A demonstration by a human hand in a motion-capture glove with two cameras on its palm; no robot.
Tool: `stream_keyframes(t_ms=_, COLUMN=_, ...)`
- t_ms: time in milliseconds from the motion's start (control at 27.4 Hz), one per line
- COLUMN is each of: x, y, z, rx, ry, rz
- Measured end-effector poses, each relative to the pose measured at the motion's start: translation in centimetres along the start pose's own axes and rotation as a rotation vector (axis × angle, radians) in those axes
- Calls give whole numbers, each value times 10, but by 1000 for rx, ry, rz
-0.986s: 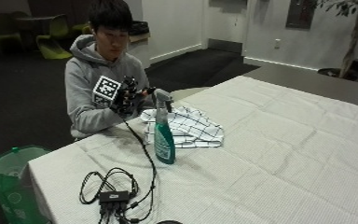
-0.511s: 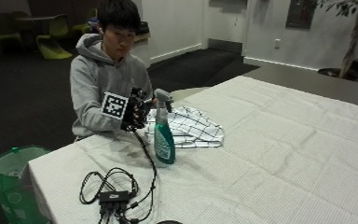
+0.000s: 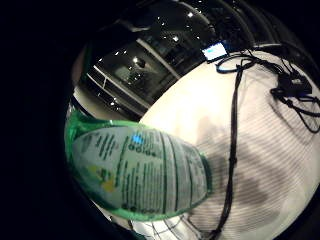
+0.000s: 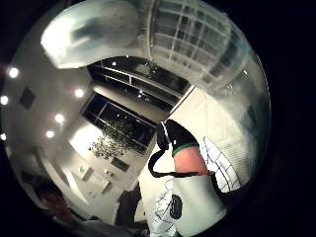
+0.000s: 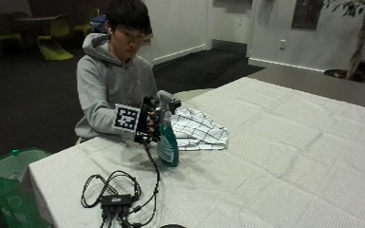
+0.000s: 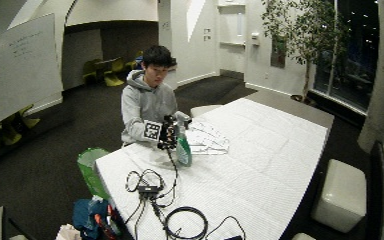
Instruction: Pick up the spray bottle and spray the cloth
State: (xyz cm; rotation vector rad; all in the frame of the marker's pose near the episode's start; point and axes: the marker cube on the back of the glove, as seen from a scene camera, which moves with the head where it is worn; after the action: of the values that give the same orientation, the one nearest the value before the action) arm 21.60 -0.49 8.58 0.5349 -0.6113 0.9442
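Green spray bottle (image 5: 168, 147) upright, gloved grip (image 5: 149, 121) alongside its neck

Your spray bottle (image 5: 168, 147) stands upright on the table (image 5: 283, 156), near the edge where you sit. It is see-through green with teal liquid inside and a white spray top. A big paper label with small print wraps around its body (image 3: 140, 172). Your cloth (image 5: 198, 130) lies crumpled on the table just behind the bottle. It is white with thin black lines that make squares.
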Motion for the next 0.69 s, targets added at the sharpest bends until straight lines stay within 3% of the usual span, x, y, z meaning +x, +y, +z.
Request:
stream_keyframes(t_ms=292, x=5, y=1, z=8, rx=-47, ry=-22, rz=-48)
stream_keyframes(t_ms=511, x=1, y=-20, z=17, rx=40, ry=-58, rz=133)
stream_keyframes(t_ms=694, x=3, y=-21, z=23, rx=18, ry=-106, rz=140)
